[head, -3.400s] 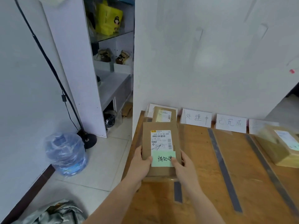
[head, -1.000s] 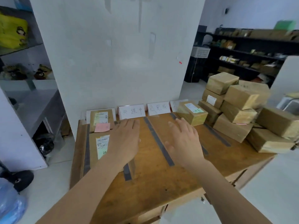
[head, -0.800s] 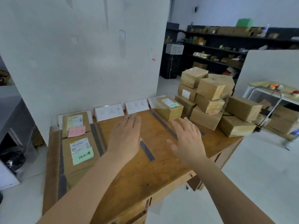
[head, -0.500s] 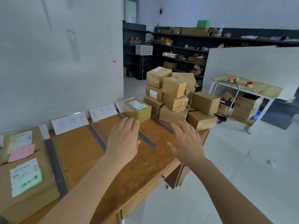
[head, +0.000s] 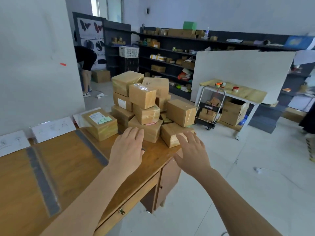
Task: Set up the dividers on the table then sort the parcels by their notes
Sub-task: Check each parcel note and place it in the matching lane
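A pile of several brown taped parcels (head: 146, 103) stands on the right end of the wooden table (head: 71, 160). Grey tape dividers (head: 42, 181) run across the tabletop, and white label cards (head: 52, 128) lean on the wall behind. One parcel with a green note (head: 100, 123) sits alone in the rightmost lane. My left hand (head: 127, 149) hovers open just short of the pile's lowest parcel (head: 150, 130). My right hand (head: 192, 150) is open, fingers spread, its fingertips over the front right parcel (head: 172, 135). Neither hand holds anything.
A white partition wall (head: 34, 65) backs the table. To the right stand a small table (head: 238, 94) with tape rolls, a trolley (head: 209, 113) and cartons. Dark shelves (head: 170, 53) line the far wall. A person (head: 85, 65) bends over near the back left.
My view has swung right from the left lanes to the parcel pile. Both hands, empty after setting down the green-note parcel, have travelled right and forward toward the pile.
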The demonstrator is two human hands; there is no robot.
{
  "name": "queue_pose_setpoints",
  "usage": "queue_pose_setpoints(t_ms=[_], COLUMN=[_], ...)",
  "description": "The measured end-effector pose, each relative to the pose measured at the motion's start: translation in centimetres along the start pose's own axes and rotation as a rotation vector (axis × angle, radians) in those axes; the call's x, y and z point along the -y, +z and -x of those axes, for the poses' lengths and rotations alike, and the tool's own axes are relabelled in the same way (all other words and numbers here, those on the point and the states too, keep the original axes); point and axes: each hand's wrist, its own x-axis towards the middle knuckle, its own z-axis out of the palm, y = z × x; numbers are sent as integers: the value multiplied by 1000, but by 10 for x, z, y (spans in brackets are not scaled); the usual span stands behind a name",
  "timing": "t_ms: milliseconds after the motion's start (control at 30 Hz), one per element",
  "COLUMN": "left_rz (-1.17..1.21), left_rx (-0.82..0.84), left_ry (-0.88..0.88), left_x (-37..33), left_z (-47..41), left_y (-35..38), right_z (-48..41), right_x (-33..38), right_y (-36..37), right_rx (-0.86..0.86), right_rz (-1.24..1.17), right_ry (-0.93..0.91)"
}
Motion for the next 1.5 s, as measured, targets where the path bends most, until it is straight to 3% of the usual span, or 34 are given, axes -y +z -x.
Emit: queue_pose_setpoints(t_ms=[633, 1100, 1267, 1367, 1500], left_rz=[30, 102, 466, 902, 1443], left_rx=[86, 266, 270, 290, 285], left_ry=[37, -56, -292, -625, -1036], left_x=[-71, -92, -105, -109, -114], left_z=[-226, -337, -349, -357, -362], left_y=[123, 203, 215, 217, 212], right_z=[-199, -340, -354, -350, -340], right_x=[-154, -196, -203, -206, -218], right_y=[56, 113, 128, 143, 162], right_rx=[33, 43, -111, -276, -367], right_rz=[22, -247, -282, -171, -194], right_ry=[76, 222, 91, -153, -432])
